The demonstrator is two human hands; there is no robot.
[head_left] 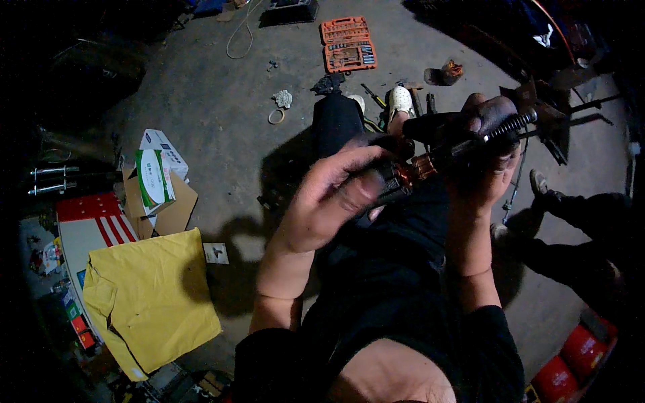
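I have the part (422, 168) right of centre in the frame, held up in both hands above the dark trousers. It is dark and roughly cylindrical, with copper showing in its middle and a ridged shaft (514, 125) reaching toward the upper right. My left hand (346, 195) is curled around its lower left end; my right hand (487, 138) is closed around the other end, its fingers blackened. I cannot tell whether the copper stretch and the shaft are one piece. At the top of the frame, an orange case (339, 68) lies open on the floor (222, 101), sockets inside. A screwdriver (373, 95) lies near a white shoe (400, 101) at upper centre. At lower left I see a yellow sheet (158, 295), with boxes (156, 178) above it. Another person's legs (571, 228) come in from the right edge, above red drums (583, 349) at lower right.
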